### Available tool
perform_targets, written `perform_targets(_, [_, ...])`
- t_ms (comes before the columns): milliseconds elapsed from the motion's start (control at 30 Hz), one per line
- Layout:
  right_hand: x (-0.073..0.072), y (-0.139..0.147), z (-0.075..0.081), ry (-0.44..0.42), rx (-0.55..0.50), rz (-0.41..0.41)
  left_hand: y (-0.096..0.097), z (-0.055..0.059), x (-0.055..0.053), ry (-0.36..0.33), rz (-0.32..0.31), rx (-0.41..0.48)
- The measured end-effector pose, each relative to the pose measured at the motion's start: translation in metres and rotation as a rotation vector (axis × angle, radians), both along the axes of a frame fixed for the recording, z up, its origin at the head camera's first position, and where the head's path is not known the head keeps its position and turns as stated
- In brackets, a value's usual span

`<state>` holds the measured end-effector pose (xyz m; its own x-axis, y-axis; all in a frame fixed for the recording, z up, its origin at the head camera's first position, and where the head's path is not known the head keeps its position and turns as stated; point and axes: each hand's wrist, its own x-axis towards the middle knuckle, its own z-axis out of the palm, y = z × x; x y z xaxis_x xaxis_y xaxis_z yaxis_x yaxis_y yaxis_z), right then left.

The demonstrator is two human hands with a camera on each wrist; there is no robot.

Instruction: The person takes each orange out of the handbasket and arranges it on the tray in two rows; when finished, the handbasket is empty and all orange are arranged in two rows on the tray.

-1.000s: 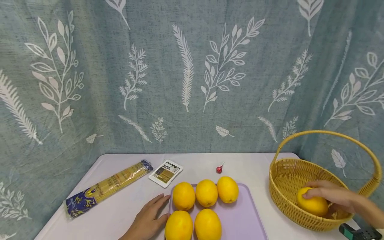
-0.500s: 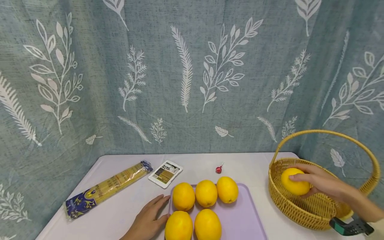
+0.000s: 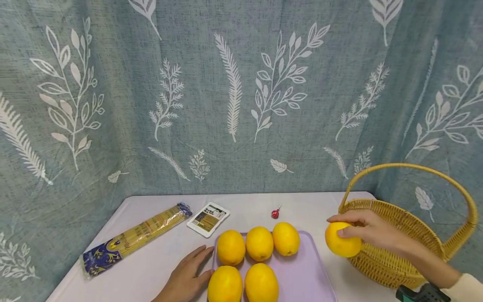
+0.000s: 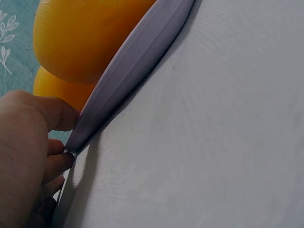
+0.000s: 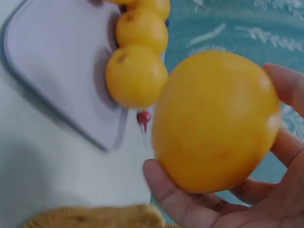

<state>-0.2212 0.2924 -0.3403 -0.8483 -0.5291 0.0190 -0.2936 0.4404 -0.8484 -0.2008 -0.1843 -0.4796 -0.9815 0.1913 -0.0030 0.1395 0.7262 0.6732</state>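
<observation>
My right hand [image 3: 371, 228] grips an orange [image 3: 342, 240] with fingers and thumb round it, above the table just left of the wicker basket [image 3: 400, 251]. The right wrist view shows this orange [image 5: 216, 121] large and held up off everything. On the lilac tray [image 3: 302, 277] lie several more oranges [image 3: 260, 243], three in the back row and others in front at the left. My left hand [image 3: 185, 274] rests against the tray's left edge, fingers fairly straight. In the left wrist view, the thumb and fingertips touch the tray's rim [image 4: 118, 71].
A noodle packet [image 3: 137, 237] lies at the left of the table, beside a flat white pack with a label [image 3: 208, 219]. A red lollipop [image 3: 276, 214] lies behind the tray. The basket's tall handle [image 3: 411, 165] arches up at the right. A patterned curtain [image 3: 241, 96] hangs behind.
My right hand has lifted the orange out of the basket and carried it left over the rim towards the tray. My left hand and the tray have stayed put.
</observation>
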Motion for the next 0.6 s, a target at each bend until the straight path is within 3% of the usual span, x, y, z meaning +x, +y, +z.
perform_targets(133, [0.005, -0.015, -0.009, 0.059, 0.015, 0.074, 0.0, -0.001, 0.0, -0.002, -0.001, 0.001])
perform_targets(433, [0.016, -0.049, -0.025, 0.096, 0.108, 0.005, -0.001, -0.001, 0.002, 0.018, -0.009, 0.01])
perform_targets(600, [0.02, -0.062, -0.038, 0.054, 0.059, 0.014, -0.001, 0.0, 0.002, 0.005, -0.001, 0.018])
